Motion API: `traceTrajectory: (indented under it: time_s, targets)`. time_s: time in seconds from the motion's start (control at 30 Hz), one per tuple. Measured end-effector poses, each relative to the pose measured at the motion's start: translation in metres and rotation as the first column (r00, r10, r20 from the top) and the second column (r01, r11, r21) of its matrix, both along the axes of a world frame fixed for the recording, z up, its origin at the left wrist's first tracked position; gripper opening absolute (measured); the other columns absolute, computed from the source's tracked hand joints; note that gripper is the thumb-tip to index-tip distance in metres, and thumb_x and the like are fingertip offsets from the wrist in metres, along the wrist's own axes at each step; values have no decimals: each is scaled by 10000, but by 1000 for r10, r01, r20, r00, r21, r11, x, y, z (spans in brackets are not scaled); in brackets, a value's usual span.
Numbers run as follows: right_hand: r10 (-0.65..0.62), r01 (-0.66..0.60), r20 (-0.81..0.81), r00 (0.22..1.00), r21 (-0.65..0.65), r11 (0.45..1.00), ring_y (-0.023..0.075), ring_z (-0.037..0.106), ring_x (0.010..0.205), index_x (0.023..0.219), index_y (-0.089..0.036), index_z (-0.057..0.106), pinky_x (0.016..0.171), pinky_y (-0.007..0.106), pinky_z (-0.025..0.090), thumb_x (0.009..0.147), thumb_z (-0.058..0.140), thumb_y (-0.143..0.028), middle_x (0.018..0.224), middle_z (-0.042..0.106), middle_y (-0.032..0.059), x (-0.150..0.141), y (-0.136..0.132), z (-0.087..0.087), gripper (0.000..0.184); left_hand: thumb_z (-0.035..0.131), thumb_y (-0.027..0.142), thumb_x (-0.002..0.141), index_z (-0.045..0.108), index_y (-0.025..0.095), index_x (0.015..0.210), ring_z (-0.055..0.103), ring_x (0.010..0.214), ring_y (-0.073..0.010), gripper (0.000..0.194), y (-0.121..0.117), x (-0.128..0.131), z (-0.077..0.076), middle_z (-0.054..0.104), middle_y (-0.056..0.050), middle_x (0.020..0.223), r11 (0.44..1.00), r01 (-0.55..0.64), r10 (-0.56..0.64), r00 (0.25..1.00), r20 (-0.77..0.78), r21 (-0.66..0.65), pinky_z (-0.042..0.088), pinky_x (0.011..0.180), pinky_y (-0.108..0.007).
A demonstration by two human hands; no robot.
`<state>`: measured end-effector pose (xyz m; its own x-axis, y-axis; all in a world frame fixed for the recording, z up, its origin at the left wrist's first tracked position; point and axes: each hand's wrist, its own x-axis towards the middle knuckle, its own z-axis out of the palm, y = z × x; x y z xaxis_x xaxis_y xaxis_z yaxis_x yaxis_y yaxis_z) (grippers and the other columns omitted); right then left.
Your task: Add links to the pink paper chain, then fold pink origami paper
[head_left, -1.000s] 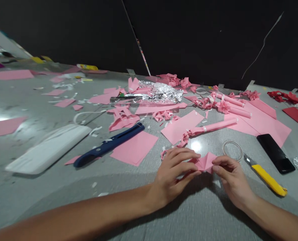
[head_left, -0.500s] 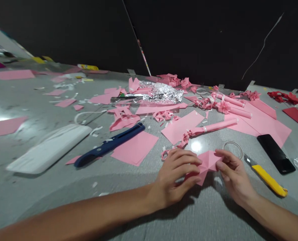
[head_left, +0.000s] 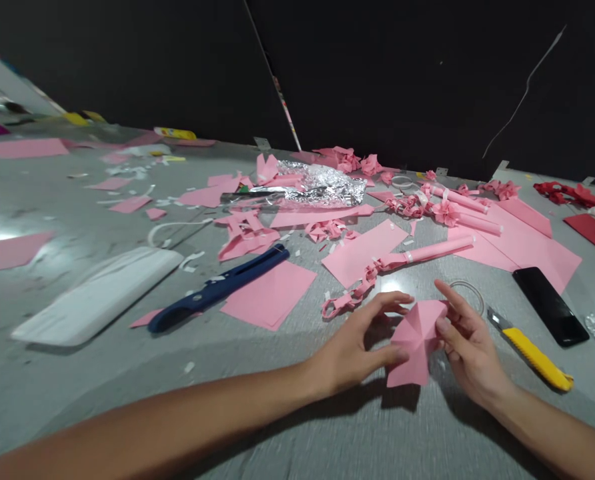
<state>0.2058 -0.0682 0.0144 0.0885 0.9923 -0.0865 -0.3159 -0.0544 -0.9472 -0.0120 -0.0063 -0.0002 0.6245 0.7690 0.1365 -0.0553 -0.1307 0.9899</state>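
Observation:
A small creased pink paper square (head_left: 413, 341) is held up off the grey table, between both hands. My left hand (head_left: 358, 347) pinches its left edge with thumb and fingers, the index finger arched above it. My right hand (head_left: 463, 340) pinches the right edge, its index finger stretched along the top of the sheet. A pink paper chain (head_left: 345, 300) lies just beyond my left hand. A clear tape ring (head_left: 465, 293) lies just behind my right hand.
A yellow utility knife (head_left: 535, 357) and a black phone (head_left: 550, 303) lie right of my right hand. Blue-handled scissors (head_left: 217, 290), a pink sheet (head_left: 270, 293), a white flat case (head_left: 95, 293), crumpled foil (head_left: 322, 183), rolled pink tubes (head_left: 437, 250) and paper scraps cover the table.
The folded pink paper has been opened out and lifted upright from the table. My left hand's fingers have spread off the top of it, and both hands rose slightly.

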Motion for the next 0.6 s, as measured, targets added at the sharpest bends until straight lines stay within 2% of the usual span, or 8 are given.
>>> traceTrajectory:
  time_s: [0.07,0.13,0.23,0.3,0.47,0.5,0.53,0.6]
  targets:
    - [11,-11,26,1000,18,1000,118,527,715,1393,-403,716,641,217,485,901,856,-450,909,641,-16,1,0,-2,514,901,220,805,542,313,1423,665,1150,-243,721,2,3,-3,694,-65,1206,987,22,-6,995,104,-156,511,1031,-415]
    - [10,-12,62,998,34,999,120,561,752,1411,-405,702,664,221,499,913,848,-443,967,669,-6,2,0,-5,520,936,153,735,546,323,1386,660,1015,-180,777,4,4,-5,644,-11,1074,968,19,35,977,208,-251,529,918,-325]
    - [9,-12,79,997,41,999,138,619,834,1402,-400,708,732,250,532,913,850,-431,1055,696,11,3,3,-6,511,968,124,672,552,349,1348,644,892,-129,825,4,6,-5,551,11,1106,927,60,61,949,308,-370,533,762,-249]
    - [6,-8,48,999,33,999,149,640,860,1404,-401,702,738,262,543,896,866,-416,1085,699,15,3,5,-4,534,979,131,661,546,357,1341,652,859,-117,838,5,8,-3,532,10,1138,902,84,79,932,354,-424,540,725,-236]
    - [29,-44,-199,980,-73,996,159,659,751,1584,-450,470,633,273,544,723,991,-332,1084,731,5,0,7,3,1013,989,123,658,549,300,1324,669,928,-131,817,6,10,1,618,0,1091,890,-2,197,904,380,-455,549,813,-224]
    - [47,-74,-238,970,-107,991,159,666,729,1588,-434,462,634,274,544,698,1004,-311,1045,753,4,-1,7,4,1049,986,128,671,536,293,1332,674,924,-134,816,6,10,2,645,-4,1076,887,-7,203,904,376,-462,550,819,-227]
    - [72,-111,-260,963,-138,984,159,675,715,1561,-400,501,647,274,544,681,1010,-291,995,773,4,-3,7,5,1023,982,133,683,521,289,1339,679,901,-132,817,6,10,2,669,-5,1055,883,-5,202,907,370,-469,549,811,-227]
    - [127,-176,-259,957,-175,969,151,690,700,1420,-305,642,681,268,537,671,1011,-266,889,797,6,-6,7,6,836,973,135,702,495,284,1353,688,837,-125,821,5,10,3,707,-2,1001,878,9,184,917,353,-479,539,773,-221]
